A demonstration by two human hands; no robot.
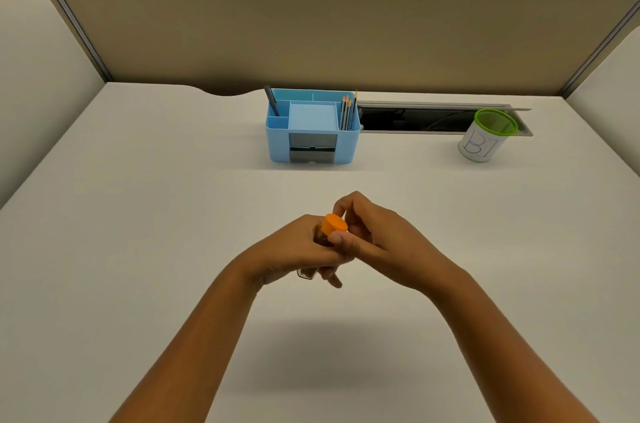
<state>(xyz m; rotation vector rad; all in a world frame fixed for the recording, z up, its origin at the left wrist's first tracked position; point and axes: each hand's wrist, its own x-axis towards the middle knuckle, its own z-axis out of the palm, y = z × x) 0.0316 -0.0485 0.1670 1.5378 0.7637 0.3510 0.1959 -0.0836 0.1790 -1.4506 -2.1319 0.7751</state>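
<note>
Left hand (304,249) curls round tilted bottle (319,237) held above desk (173,215), right hand (388,239) pinches its orange cap (335,224); risk: cap could pop free abruptly and contents spill, or bottle slip from grip.

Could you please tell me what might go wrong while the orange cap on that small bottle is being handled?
The left hand holds the bottle tilted above the desk; if the orange cap comes free suddenly, any contents might spill. The right hand only pinches the cap with its fingers, so it could slip and roll away across the desk.
</note>
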